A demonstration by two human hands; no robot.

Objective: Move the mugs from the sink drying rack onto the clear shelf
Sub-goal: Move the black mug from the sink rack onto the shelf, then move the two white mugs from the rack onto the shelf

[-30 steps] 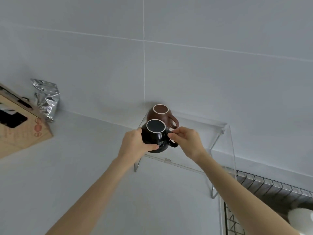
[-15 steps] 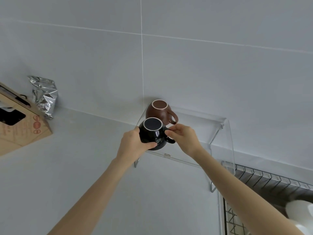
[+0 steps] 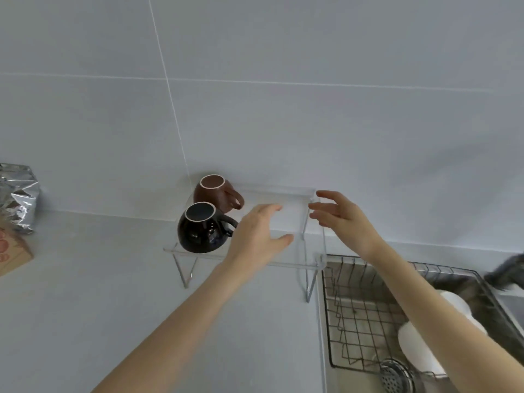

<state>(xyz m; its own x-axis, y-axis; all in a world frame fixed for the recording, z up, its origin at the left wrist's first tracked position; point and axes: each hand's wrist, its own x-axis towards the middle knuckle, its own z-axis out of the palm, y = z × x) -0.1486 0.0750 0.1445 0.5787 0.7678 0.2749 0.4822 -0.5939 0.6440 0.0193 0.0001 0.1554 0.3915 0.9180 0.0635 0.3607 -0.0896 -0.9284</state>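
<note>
A black mug (image 3: 202, 229) stands upside down at the front left of the clear shelf (image 3: 289, 199). Behind it a brown mug (image 3: 217, 192) also stands upside down, handle to the right. My left hand (image 3: 259, 236) hovers just right of the black mug, fingers apart, holding nothing. My right hand (image 3: 344, 219) is open over the shelf's right end, also with nothing in it. In the sink at the lower right sits the wire drying rack (image 3: 360, 316). A white object (image 3: 419, 347) lies in it, partly hidden by my right forearm.
A crumpled silver foil bag (image 3: 17, 198) and a cardboard box (image 3: 12, 255) stand at the far left of the grey counter. A metal sink strainer (image 3: 395, 374) is at the bottom right. A dark blurred shape (image 3: 507, 272) is at the right edge. The tiled wall rises behind the shelf.
Both hands have let go of the black mug, which now stands on the shelf, and have moved to the right of it. The view has shifted toward the sink.
</note>
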